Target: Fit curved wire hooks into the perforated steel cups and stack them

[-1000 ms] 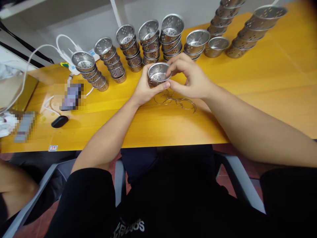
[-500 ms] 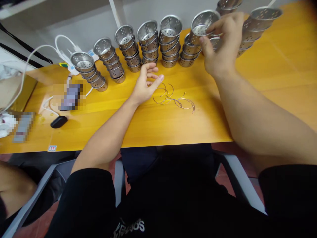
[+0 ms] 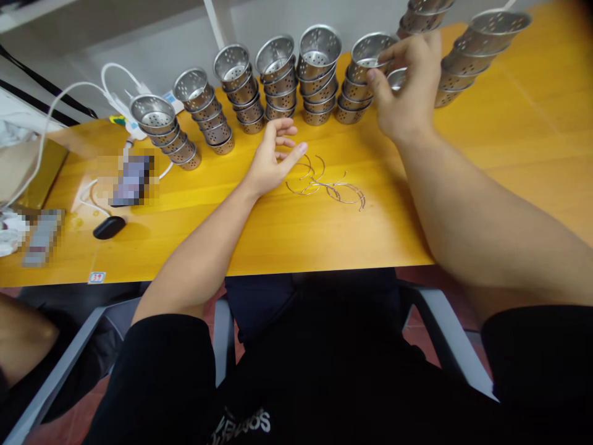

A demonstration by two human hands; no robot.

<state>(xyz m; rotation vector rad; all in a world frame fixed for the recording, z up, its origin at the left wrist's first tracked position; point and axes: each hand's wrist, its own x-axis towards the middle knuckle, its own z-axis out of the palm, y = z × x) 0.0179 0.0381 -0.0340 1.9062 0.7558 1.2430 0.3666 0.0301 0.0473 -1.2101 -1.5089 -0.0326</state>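
Note:
My right hand [image 3: 407, 86] pinches the rim of a perforated metal cup [image 3: 368, 52], which sits on top of a short stack of like cups [image 3: 354, 102]. Its fingers hide part of the rim and some of a lower cup [image 3: 397, 79] just behind. Over the table, my left hand [image 3: 275, 154] hovers with fingers loosely curled and apart, holding nothing. Thin curved wire pieces [image 3: 331, 188] lie in a loose tangle to the right of it.
More stacks of perforated cups line the back, such as the leftmost stack [image 3: 155, 117] and the right one [image 3: 482, 46]. At left on the yellow table [image 3: 278, 247] are a phone [image 3: 132, 182], a black oval device [image 3: 109, 227] and white cables [image 3: 74, 86]. A neighbour's arm [image 3: 28, 337] shows lower left.
My right hand has lowered the cup, moving slightly left, onto the stack beneath it. My left hand has stayed in place.

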